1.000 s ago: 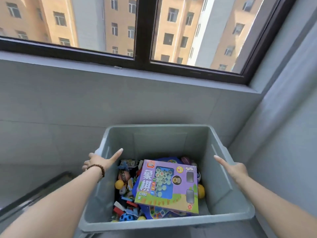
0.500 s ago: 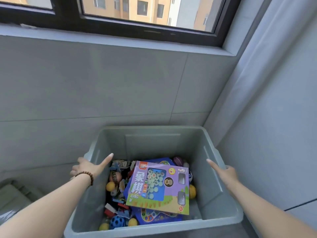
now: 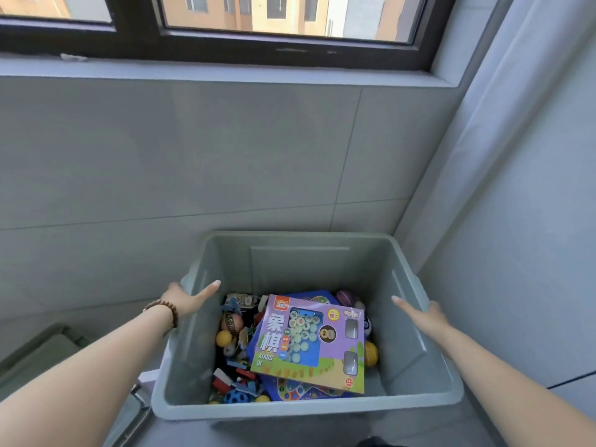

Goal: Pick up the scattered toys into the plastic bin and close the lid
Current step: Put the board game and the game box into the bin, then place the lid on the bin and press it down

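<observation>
Toys lie inside the plastic bin; left hand and right hand each clasp a side rim, thumb inside — lid not yet fitted.

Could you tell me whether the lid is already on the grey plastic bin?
No, the grey plastic bin is open on top, and the purple board game box lies uncovered inside it.

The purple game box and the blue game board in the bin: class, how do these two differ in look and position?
The purple game box lies on top, tilted, almost fully visible; the blue game board lies beneath it, only its edges showing. The box has large Chinese characters and clear windows; the board shows a printed track of coloured spaces. Both are flat and lie inside the grey bin.
</observation>
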### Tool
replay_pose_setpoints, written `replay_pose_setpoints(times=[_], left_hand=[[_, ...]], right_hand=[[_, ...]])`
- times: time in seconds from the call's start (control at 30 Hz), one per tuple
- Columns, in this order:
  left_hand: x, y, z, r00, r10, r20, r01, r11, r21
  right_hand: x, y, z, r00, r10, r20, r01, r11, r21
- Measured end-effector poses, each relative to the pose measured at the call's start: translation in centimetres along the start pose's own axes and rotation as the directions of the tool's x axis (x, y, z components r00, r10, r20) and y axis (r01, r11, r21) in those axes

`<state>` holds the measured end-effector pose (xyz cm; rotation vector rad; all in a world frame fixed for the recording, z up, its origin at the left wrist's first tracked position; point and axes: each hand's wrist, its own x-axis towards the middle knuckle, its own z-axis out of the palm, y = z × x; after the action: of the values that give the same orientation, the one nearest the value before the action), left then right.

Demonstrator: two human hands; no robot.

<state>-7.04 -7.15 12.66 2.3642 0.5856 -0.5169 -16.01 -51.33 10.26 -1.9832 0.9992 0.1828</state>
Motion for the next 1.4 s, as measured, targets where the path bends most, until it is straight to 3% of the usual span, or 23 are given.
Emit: replay_pose_setpoints(times=[0.13, 0.27, 0.37, 0.53, 0.7, 0.83, 1.03, 1.33, 1.4], left_hand=[[-0.6, -1.9, -4.7, 0.997, 0.07, -0.045, -0.076, 0.984, -0.158], [-1.2, -8.1, -10.8, 0.986, 0.014, -0.168, -0.054, 0.971, -0.235], [-2.0, -14.8, -15.0, 0.968, -0.097, -0.231, 0.025, 0.955, -0.294], [-3.7, -26.8, -18.8, 0.92, -0.3, -0.253, 0.2, 0.913, -0.357], [-5.6, -38.2, -18.0, 0.848, -0.5, -0.179, 0.379, 0.806, -0.455], [-6.5, -46.6, -15.2, 0.768, -0.628, -0.127, 0.527, 0.731, -0.433], [-7.5, -53.8, -11.4, 0.712, -0.692, -0.12, 0.589, 0.682, -0.434], [-6.7, -59.5, -8.5, 0.58, -0.788, 0.207, 0.773, 0.452, -0.446], [-6.9, -59.4, -7.9, 0.582, -0.744, 0.329, 0.801, 0.455, -0.389]], right_hand=[[-4.5, -4.7, 2.7, 0.967, -0.25, -0.046, 0.24, 0.956, -0.167], [-9.9, -11.4, 8.9, 0.872, -0.48, 0.1, 0.485, 0.874, -0.032], [-15.2, -16.4, 14.9, 0.758, -0.591, 0.278, 0.603, 0.796, 0.047], [-23.2, -20.8, 27.5, 0.607, -0.6, 0.521, 0.582, 0.782, 0.223], [-28.1, -17.6, 39.0, 0.523, -0.468, 0.712, 0.5, 0.845, 0.188], [-28.4, -12.5, 45.1, 0.542, -0.321, 0.777, 0.452, 0.89, 0.052], [-25.4, -6.6, 50.1, 0.616, -0.158, 0.772, 0.41, 0.901, -0.143], [-23.0, -4.2, 55.2, 0.715, -0.084, 0.694, 0.395, 0.867, -0.302], [-23.1, -4.2, 55.8, 0.759, -0.087, 0.645, 0.399, 0.845, -0.355]])
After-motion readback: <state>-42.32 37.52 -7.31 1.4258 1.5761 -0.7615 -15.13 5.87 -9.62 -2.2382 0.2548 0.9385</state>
